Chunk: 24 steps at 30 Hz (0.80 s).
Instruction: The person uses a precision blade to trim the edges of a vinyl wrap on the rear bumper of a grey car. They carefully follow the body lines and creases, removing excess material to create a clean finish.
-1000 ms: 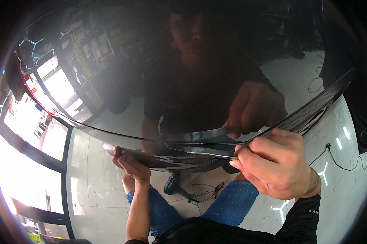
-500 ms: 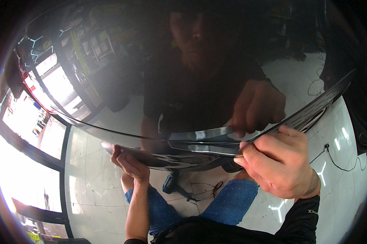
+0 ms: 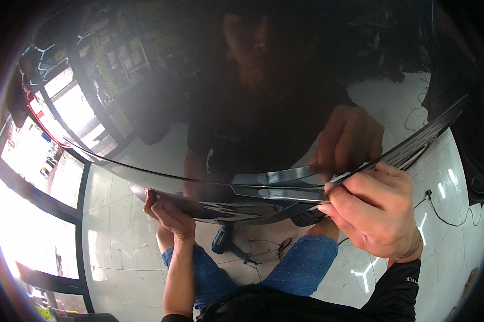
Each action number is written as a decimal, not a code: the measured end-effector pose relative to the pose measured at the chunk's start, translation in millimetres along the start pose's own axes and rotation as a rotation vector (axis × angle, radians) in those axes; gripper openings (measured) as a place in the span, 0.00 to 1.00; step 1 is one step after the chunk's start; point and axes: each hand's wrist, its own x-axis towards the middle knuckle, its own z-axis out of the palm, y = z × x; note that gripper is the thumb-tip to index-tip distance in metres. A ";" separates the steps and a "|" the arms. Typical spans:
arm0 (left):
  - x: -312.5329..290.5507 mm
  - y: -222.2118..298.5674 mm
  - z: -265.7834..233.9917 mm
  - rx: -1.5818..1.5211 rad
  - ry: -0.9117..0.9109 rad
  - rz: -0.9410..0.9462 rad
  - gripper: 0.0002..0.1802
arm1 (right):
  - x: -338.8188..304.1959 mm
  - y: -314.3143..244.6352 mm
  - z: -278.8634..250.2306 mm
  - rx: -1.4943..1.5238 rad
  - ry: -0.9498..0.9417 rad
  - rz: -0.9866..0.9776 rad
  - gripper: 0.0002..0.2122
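A dark, glossy car body panel point(image 3: 161, 129) fills the upper view and mirrors my arms and the room. Along its lower edge runs a narrow, shiny strip point(image 3: 290, 194), perhaps film. My right hand point(image 3: 373, 212) pinches the strip's right end between thumb and fingers, close against the edge. Farther left and lower, my left hand point(image 3: 171, 216) has its fingers curled at the end of the dark, reflective lower section point(image 3: 220, 211). What lies between those fingertips is hidden.
A teal heat gun point(image 3: 222, 240) with a black cord lies on the pale tiled floor point(image 3: 118, 236) between my legs. Another black cable point(image 3: 440, 216) trails at the right. Dark-framed glass point(image 3: 43, 214) stands at the left, and a slatted dark trim point(image 3: 413, 142) runs up to the right.
My right hand has shifted slightly to the right, and the shiny strip has moved with it. My left hand keeps nearly the same place and grip.
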 end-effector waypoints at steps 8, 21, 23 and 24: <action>-0.4 -2.4 1.9 -0.006 0.004 -0.010 0.11 | -1.7 2.2 -1.3 -0.001 -0.003 0.000 0.06; 2.3 -1.7 1.7 -0.026 0.011 -0.041 0.12 | -3.5 5.0 -5.7 -0.012 -0.011 0.016 0.07; 0.5 -4.9 2.8 -0.025 0.029 -0.051 0.13 | -3.5 5.5 -7.6 -0.010 -0.014 0.018 0.07; 1.9 -2.8 3.7 -0.031 0.051 -0.045 0.13 | -4.3 6.2 -7.8 -0.009 -0.016 0.021 0.07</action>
